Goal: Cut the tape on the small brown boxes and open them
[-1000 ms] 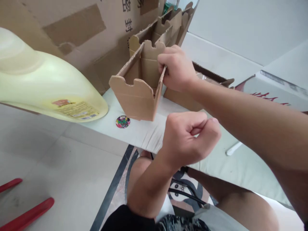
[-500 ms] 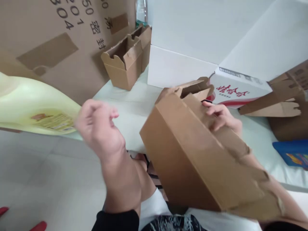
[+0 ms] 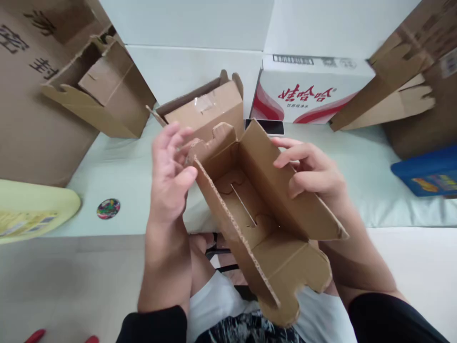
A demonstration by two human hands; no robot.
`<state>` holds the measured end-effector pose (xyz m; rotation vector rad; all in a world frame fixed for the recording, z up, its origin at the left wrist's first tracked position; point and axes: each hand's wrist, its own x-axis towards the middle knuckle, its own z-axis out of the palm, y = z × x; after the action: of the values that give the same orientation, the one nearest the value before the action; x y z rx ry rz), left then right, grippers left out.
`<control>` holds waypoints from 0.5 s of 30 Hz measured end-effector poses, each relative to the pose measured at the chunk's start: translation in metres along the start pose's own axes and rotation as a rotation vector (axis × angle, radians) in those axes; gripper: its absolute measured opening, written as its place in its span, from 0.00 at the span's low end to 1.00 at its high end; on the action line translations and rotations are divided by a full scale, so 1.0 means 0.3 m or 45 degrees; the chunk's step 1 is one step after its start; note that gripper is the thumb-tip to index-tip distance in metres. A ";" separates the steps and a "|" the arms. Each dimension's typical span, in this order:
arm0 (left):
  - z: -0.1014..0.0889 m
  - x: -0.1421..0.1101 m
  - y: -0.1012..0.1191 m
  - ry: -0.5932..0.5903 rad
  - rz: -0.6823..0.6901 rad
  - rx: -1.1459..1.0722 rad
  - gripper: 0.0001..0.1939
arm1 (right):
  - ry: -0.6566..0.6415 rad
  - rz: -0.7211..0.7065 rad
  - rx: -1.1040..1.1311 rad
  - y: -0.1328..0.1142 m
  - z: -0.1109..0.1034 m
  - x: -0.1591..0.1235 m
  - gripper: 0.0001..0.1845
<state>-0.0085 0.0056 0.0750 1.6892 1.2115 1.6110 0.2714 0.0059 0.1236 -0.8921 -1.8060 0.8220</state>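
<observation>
I hold an open brown cardboard box [image 3: 250,209] over my lap, its open top facing me and its interlocked bottom flaps showing inside. My left hand [image 3: 169,176] presses against the box's left wall near the far corner, fingers partly spread, thumb on the edge. My right hand [image 3: 310,174] grips the right wall from outside, fingers curled over it.
Another folded cardboard box [image 3: 103,95] stands at the far left by a large carton [image 3: 28,119]. A taped brown box [image 3: 210,107], a white and red carton [image 3: 307,90], a phone [image 3: 264,126], a blue item [image 3: 428,174], a pale yellow jug [image 3: 32,212] and a round sticker [image 3: 108,208] lie around.
The view swung right. My right hand left the first box standing at the left and brought another box in front of me; it has turned open side up, and my left hand has come onto it.
</observation>
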 end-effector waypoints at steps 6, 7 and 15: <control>0.071 0.037 -0.011 -0.211 0.093 0.184 0.19 | -0.232 0.066 0.224 0.146 0.011 0.015 0.14; 0.091 0.039 -0.008 -0.199 0.090 0.255 0.22 | -0.217 0.072 0.213 0.169 0.009 0.013 0.13; 0.154 0.039 -0.057 0.467 0.202 0.247 0.22 | 0.036 -0.109 0.224 0.160 -0.077 -0.011 0.12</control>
<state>0.0304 0.0336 0.0590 1.6887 1.4809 2.0232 0.3046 0.0313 0.0904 -0.7051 -1.7054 0.8940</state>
